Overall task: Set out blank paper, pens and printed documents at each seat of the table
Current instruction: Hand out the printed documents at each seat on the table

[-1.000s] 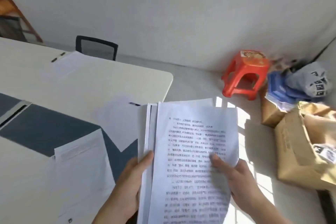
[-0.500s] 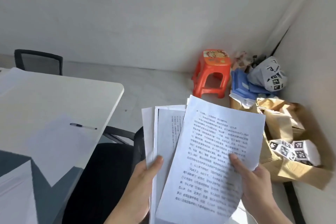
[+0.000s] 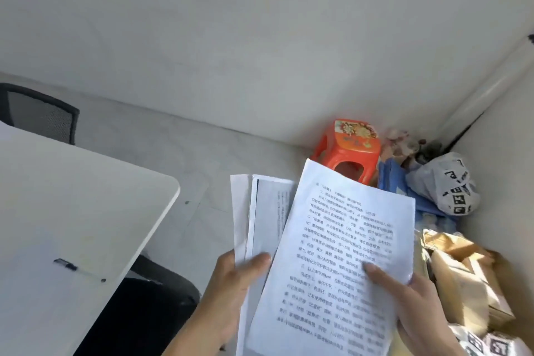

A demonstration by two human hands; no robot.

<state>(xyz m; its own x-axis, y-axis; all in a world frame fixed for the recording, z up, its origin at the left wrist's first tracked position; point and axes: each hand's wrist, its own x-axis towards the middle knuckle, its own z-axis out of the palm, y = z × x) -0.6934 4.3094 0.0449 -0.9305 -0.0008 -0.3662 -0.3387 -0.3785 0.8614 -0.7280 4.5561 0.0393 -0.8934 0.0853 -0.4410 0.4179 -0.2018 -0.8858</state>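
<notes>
The right hand (image 3: 419,309), pinching the top printed sheet (image 3: 341,251), has slid it sideways off the paper stack (image 3: 268,211) that the left hand (image 3: 228,295) grips. Both hang right of the table (image 3: 86,182) (a pen (image 3: 76,268) already lies there), so I think this seat gets it next.

Both hands on the papers

My left hand (image 3: 231,295) grips the paper stack (image 3: 261,211) at its lower edge, thumb on top. My right hand (image 3: 419,309) pinches the tilted top sheet (image 3: 344,240) right of the stack (thumb across the print).
</notes>
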